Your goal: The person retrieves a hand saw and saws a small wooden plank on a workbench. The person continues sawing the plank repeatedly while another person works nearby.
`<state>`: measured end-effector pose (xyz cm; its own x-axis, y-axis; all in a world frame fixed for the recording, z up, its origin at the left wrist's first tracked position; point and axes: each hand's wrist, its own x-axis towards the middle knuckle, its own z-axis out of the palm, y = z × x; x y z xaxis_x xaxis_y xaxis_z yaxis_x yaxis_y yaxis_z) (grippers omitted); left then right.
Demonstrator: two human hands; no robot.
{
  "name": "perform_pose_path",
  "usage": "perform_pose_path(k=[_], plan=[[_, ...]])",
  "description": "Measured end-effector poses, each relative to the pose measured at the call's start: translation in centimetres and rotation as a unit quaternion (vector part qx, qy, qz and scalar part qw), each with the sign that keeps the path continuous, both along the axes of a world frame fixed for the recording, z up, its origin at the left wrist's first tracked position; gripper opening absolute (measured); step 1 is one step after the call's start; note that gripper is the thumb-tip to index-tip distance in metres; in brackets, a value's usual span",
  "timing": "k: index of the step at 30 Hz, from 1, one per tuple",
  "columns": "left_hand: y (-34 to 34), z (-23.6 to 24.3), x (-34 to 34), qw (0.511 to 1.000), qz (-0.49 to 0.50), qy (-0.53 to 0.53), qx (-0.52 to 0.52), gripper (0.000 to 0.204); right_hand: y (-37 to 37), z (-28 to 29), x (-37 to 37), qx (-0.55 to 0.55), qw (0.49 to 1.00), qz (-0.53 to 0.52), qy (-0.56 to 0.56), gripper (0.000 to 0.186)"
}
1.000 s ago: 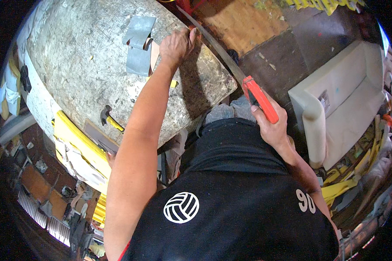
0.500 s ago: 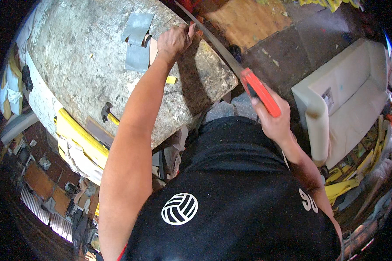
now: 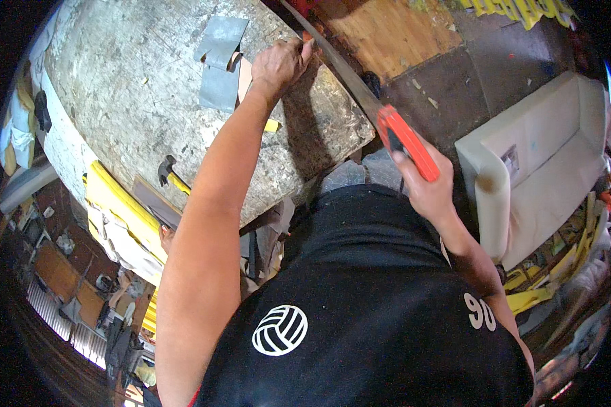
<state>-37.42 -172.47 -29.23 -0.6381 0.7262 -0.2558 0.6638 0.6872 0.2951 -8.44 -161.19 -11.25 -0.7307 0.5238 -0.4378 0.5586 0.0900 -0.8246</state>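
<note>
My right hand [image 3: 429, 186] is wrapped round the red handle [image 3: 414, 146] of a hand saw. The long saw blade [image 3: 346, 71] runs up and left from it, alongside the right edge of the worn workbench [image 3: 149, 115]. Near that edge my left hand [image 3: 278, 66] bears down with curled fingers. What lies in its grip is hidden; a pale tan piece [image 3: 246, 76] shows beside its wrist. Just left of it, a grey sheet piece [image 3: 218, 88] lies on the bench. A small yellow piece [image 3: 271, 126] is by my left forearm.
A hammer [image 3: 172, 173] lies at the bench's near left, by yellow-edged material [image 3: 115, 197]. A skin-toned patch [image 3: 166, 237], perhaps someone's fingers, shows there. At right stands a pale sofa-like frame [image 3: 502, 183] with offcuts around it. A wooden panel [image 3: 387, 34] lies beyond the blade.
The bench and its things have shifted slightly right in view. Both hands keep nearly the same places, the right still on the saw. The skin-toned patch by the yellow-edged material has appeared.
</note>
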Motion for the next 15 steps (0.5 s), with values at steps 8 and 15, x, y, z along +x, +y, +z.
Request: perform_pose_path(k=[8,15], plan=[[0.5,0.9,-0.1,0.999,0.001,-0.019,-0.033,0.055,-0.4,-1.5,-3.0,-0.007,0.998,-0.053,0.041,0.041],[0.2,0.4,0.2,1.0,-0.001,0.0,-0.011,0.056,0.5,-1.2,-2.1,-0.013,0.999,-0.013,-0.03,0.045]])
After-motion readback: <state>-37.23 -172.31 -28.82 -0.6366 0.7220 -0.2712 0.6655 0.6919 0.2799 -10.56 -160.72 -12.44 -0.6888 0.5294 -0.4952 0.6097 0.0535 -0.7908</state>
